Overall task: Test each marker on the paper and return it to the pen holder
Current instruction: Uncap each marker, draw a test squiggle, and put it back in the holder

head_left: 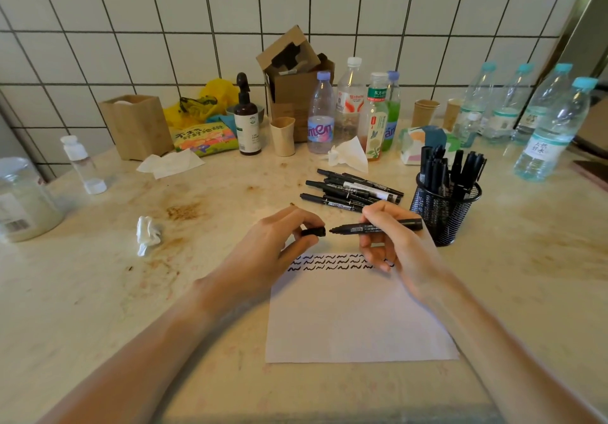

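My right hand (391, 242) grips a black marker (378, 226) that lies level, its bare tip pointing left. My left hand (279, 239) pinches the marker's black cap (314, 232) a short gap from that tip. Both hands hover over the top of a white paper sheet (355, 318) with rows of black squiggles (329, 262). Several black markers (352, 190) lie in a loose pile behind the hands. A black mesh pen holder (444, 213) with several markers standing in it is just right of my right hand.
Crumpled tissue (147, 234) lies left of the paper. Along the tiled wall stand several bottles (321, 118), paper cups (283, 136), a cardboard box (296, 85), a wooden box (136, 126), a snack bag (204, 137) and water bottles (552, 131) at right. A jar (23, 200) sits far left.
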